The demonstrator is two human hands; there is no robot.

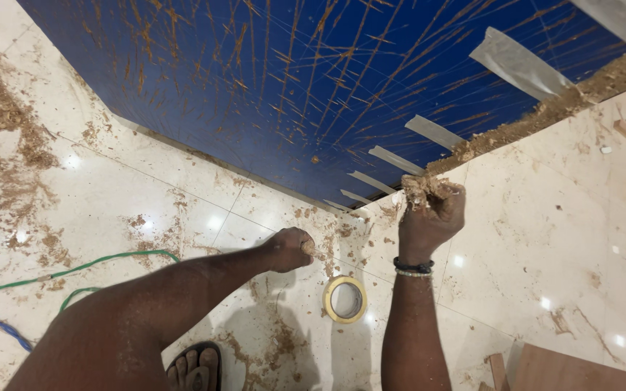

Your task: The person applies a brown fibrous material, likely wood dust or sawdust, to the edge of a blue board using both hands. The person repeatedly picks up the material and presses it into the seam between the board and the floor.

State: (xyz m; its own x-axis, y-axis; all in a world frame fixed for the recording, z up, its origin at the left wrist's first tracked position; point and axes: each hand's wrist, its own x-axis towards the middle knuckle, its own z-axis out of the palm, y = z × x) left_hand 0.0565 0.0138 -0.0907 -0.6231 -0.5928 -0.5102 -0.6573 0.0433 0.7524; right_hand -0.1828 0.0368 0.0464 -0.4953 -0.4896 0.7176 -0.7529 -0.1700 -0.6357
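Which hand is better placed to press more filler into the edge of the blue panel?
The right hand, probably. It holds a clump of brown filler against the blue panel edge. The left hand is a fist on the floor, farther away.

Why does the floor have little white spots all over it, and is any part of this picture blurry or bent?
Head view: the white spots are lamp glare on the glossy pale marble floor; a soft shadow falls by the roll of yellowish tape; the big blue scratched panel looks stretched towards the edges, wide-lens distortion; the sawdust-covered right hand is sharp, while the near left forearm is slightly soft.
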